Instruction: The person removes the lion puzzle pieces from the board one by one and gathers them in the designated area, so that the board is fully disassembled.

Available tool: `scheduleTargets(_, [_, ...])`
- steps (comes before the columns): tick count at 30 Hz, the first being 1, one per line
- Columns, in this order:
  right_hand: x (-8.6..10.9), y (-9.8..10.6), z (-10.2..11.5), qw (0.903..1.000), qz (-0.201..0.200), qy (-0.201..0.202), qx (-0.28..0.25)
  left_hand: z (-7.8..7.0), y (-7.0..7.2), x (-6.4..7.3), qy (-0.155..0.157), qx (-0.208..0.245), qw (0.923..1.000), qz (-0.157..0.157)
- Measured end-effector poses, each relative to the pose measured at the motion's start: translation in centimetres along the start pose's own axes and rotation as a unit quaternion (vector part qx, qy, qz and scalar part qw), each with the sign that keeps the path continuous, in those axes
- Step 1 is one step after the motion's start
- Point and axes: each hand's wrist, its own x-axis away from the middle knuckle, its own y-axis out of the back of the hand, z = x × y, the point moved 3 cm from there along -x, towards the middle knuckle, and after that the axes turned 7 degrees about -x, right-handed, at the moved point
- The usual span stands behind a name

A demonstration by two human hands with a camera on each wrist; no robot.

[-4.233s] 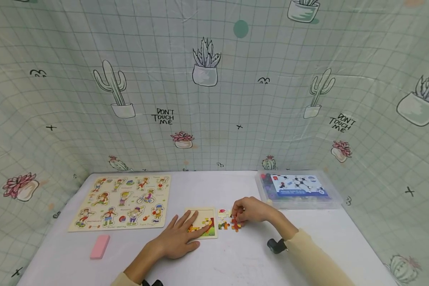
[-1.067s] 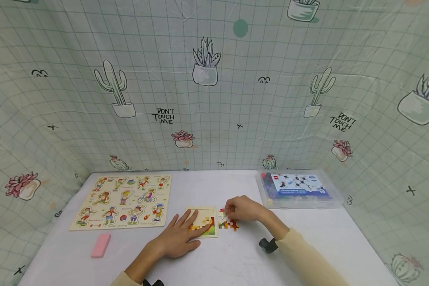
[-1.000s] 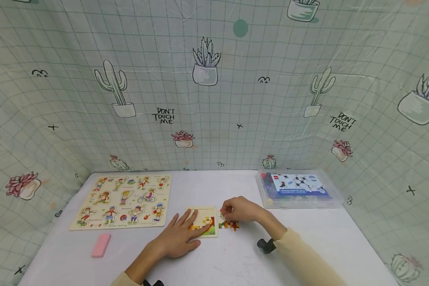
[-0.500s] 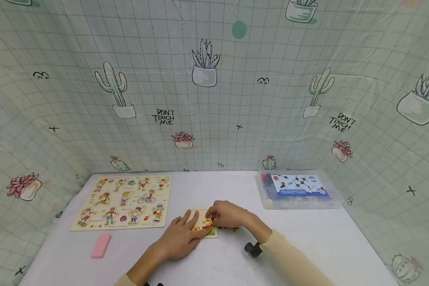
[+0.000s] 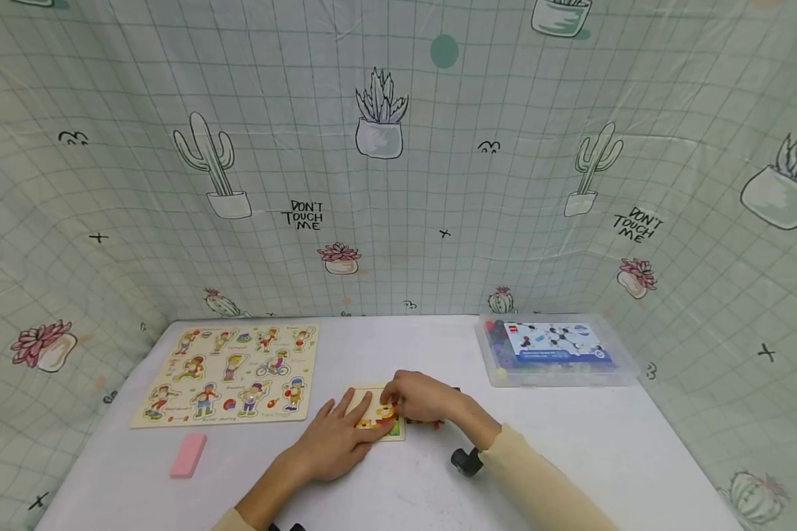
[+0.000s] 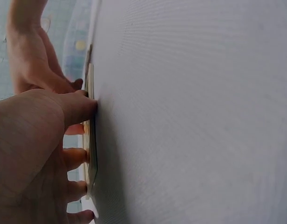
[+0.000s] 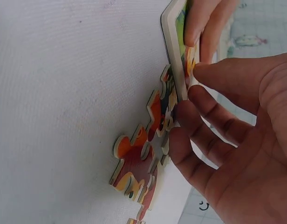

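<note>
My left hand point(image 5: 332, 445) lies with spread fingers over a small wooden jigsaw tray point(image 5: 376, 396) in the head view. In the left wrist view its thumb point(image 6: 80, 107) touches the tray's near edge. Several pieces with yellow, red and green print sit in the tray, partly covered by the fingers. My right hand point(image 5: 423, 398) reaches over the tray's right side. The right wrist view has its thumb and index finger pinching a jigsaw piece point(image 7: 190, 70), mostly hidden, at the tray's surface. Loose jigsaw pieces point(image 7: 136, 161) lie beside the tray, under the right hand.
A wooden board with sports figures point(image 5: 229, 376) occupies the back left of the white table point(image 5: 398, 494). A pink block point(image 5: 189, 455) lies in front of it. At the back right stands a clear plastic case point(image 5: 554, 350) with a molecule label. A patterned curtain point(image 5: 398, 221) surrounds the table.
The right hand has moved left from the loose pieces to the tray with a jigsaw piece, and stays there over the last half second. The left hand has stayed on the tray.
</note>
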Motion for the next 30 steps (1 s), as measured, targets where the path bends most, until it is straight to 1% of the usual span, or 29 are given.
scheduleTargets(14, [-0.14,0.06,0.25,0.9998,-0.005,-0.012,-0.013,-0.1,0.33,-0.01,0.004,0.01,0.9999,0.011])
scheduleTargets(24, [-0.33,-0.07,0.16,1.0,-0.005,0.001,-0.008,-0.06,0.4,0.06,0.006,0.021,0.9997,0.014])
scheduleTargets(30, [-0.43,-0.08,0.01,0.9999,-0.002,-0.003,-0.011,-0.03,0.3,0.06,0.006,0.022,0.9996,0.018])
